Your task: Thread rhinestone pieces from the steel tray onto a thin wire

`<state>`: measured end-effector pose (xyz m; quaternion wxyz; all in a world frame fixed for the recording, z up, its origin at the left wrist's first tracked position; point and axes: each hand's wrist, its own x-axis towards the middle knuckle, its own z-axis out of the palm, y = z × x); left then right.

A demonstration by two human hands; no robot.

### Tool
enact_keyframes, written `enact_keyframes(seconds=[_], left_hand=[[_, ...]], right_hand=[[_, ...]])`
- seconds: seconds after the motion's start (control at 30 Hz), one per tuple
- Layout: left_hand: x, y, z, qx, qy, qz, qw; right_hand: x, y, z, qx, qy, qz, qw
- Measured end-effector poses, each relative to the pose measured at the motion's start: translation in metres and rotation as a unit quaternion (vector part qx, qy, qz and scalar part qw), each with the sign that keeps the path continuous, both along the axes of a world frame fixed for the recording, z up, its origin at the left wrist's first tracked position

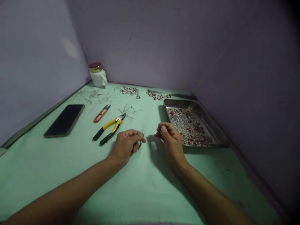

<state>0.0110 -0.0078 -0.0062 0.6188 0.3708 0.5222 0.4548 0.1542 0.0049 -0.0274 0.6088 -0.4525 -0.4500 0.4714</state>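
Note:
Near the middle of the green table (112, 187), my left hand (130, 143) pinches a small beaded piece (140, 144), whose lower part hangs below the fingertips. Thin wire ends show by its thumb. My right hand (170, 137) is closed at the fingertips on a thin wire (154, 132) that points toward my left hand. A gap separates the two hands. Just right of my right hand is a metal tray (219, 139) holding loose red, clear and gold beads (187, 128).
Left of my hands lie yellow-black pliers (110, 128), red thread snips (102, 113) and a phone (65, 121). Wire pieces (128, 111) are scattered behind them. Farther back are a lidded white mug (98, 76) and beaded pieces (130, 91). Walls enclose the table.

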Motion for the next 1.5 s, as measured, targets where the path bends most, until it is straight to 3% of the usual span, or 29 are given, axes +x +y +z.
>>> enact_keyframes(seconds=[0.2,0.4,0.6,0.73,0.87,0.97,1.5], left_hand=[[-0.002,-0.002,-0.007,0.031,-0.003,0.000,1.000],[0.000,-0.004,-0.008,0.043,0.008,-0.005,0.999],[0.001,-0.005,-0.006,0.022,-0.043,-0.033,0.998],[-0.002,-0.002,-0.004,0.006,-0.081,-0.003,0.997],[-0.006,0.000,-0.001,-0.005,-0.100,0.029,0.995],[-0.007,0.000,-0.001,-0.012,-0.119,0.018,0.993],[-0.006,0.001,-0.005,-0.006,-0.110,-0.002,0.994]], right_hand=[[-0.007,-0.003,-0.005,-0.085,-0.017,0.090,0.992],[-0.010,-0.010,-0.002,-0.047,-0.074,0.122,0.989],[-0.010,-0.012,-0.002,-0.092,0.034,0.174,0.980],[-0.009,-0.011,-0.002,-0.116,0.049,0.177,0.976],[-0.011,-0.014,-0.003,-0.099,-0.046,0.199,0.974],[-0.013,-0.016,-0.004,-0.075,-0.087,0.196,0.974],[-0.010,-0.012,-0.006,-0.075,-0.056,0.199,0.976]])
